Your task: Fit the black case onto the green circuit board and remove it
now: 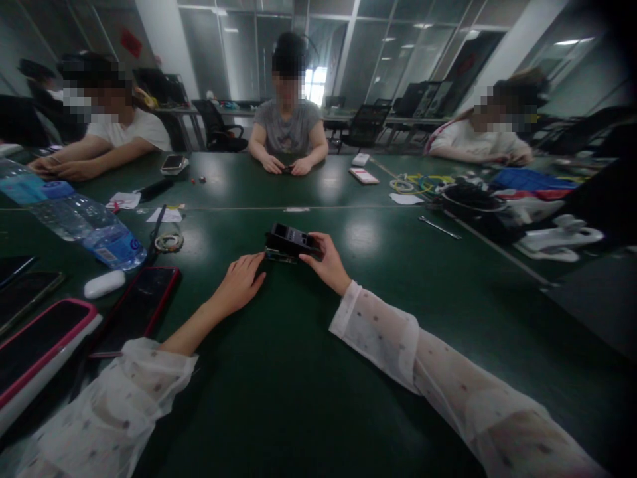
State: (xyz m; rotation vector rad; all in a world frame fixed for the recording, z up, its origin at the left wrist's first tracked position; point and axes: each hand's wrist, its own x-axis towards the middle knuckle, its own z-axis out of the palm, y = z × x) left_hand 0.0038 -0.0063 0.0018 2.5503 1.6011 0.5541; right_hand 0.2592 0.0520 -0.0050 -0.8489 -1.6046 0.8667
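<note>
A small black device (pixel 293 237) with a dark screen and rows of light marks or buttons is tilted above the green table. Its right end sits between the thumb and fingers of my right hand (pixel 327 260). Directly beneath it is a thin, partly hidden piece (pixel 281 255) with a shiny edge; I cannot tell whether the two are joined. My left hand (pixel 242 281) rests on the table to the left, fingers stretched out. Its fingertips reach the lower left corner of that piece, and whether they touch it is unclear.
On the left are water bottles (pixel 107 232), a red-edged phone (pixel 137 302), a white case (pixel 104 284) and a bracelet (pixel 169 243). A wrench (pixel 440 228), cables (pixel 421 184) and a white tool-like object (pixel 560 238) are on the right. Several people sit across the table.
</note>
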